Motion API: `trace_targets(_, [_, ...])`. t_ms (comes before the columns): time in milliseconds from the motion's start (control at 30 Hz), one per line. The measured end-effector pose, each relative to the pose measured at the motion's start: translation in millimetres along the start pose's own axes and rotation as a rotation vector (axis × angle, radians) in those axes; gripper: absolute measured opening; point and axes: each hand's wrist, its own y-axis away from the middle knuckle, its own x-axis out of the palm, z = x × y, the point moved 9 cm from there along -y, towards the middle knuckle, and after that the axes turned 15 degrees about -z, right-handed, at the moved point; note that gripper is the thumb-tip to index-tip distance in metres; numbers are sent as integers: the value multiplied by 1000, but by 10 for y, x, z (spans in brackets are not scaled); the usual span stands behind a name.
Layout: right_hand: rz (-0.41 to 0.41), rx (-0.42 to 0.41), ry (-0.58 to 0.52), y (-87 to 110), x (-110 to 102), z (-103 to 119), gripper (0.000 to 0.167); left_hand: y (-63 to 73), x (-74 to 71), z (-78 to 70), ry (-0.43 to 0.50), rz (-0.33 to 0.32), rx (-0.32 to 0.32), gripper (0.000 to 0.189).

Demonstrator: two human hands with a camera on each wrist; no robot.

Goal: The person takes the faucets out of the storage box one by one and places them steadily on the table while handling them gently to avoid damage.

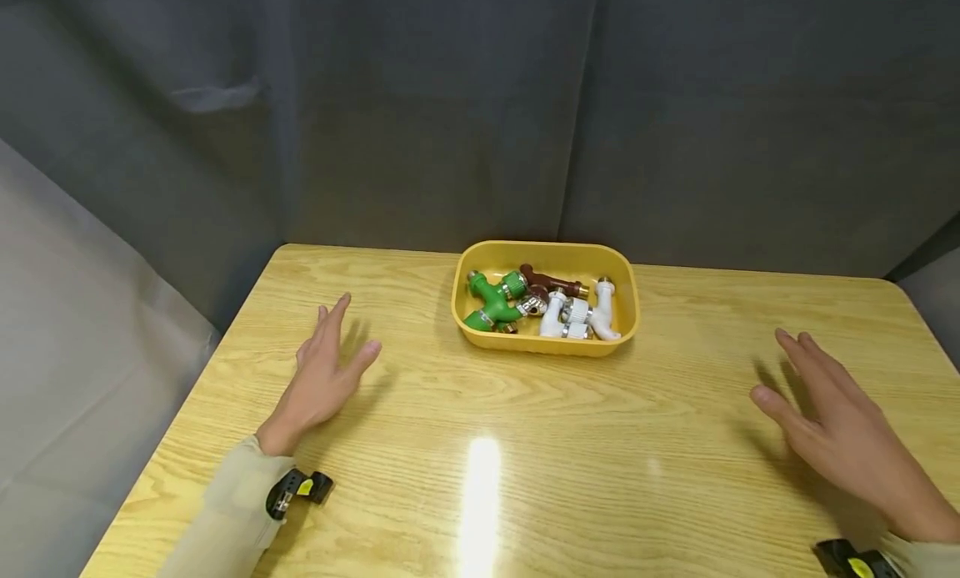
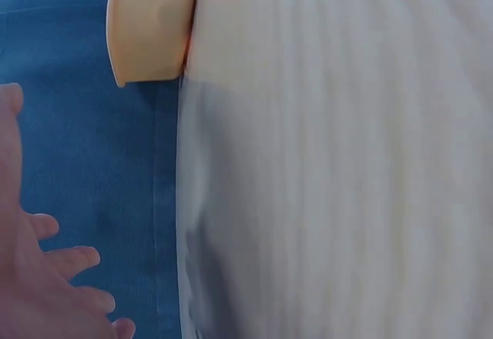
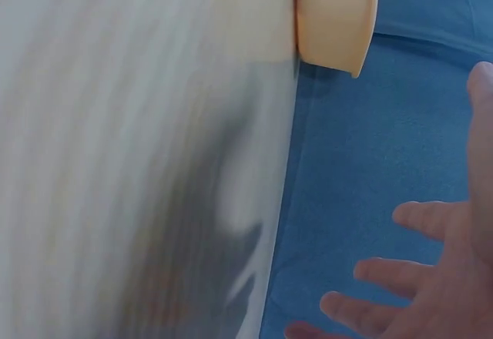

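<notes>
A yellow plastic bin point(image 1: 540, 344) stands at the back middle of the wooden table. Inside it lie several tap-like pipe fittings: a green branched one point(image 1: 495, 301) on the left, dark brown ones point(image 1: 551, 281) behind, and white ones point(image 1: 603, 313) on the right, with metal ends. To the bin's left, my left hand point(image 1: 318, 382) is held over the table, fingers extended and thumb apart. On the far right, my right hand point(image 1: 847, 432) has its fingers spread too. Both hands are empty and well apart from the bin. Each wrist view shows only the bin's outer wall point(image 2: 154, 23).
Dark grey cloth point(image 1: 435, 119) hangs right behind the table's back edge. Pale cloth point(image 1: 90, 344) covers the left side. The wood-grain tabletop point(image 1: 600, 453) reflects a bright strip of light at the front. A black strap with a small device point(image 1: 300, 485) sits on my left wrist.
</notes>
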Motion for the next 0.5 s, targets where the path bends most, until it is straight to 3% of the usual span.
trace_targets(133, [-5,-19,-17,-62,5,97,81,-22,46,-25,46,12,-31,80])
trace_targets(500, [-18,-38,-113,-137,36,236,75,-69,131,-113,208,-8,-21,73])
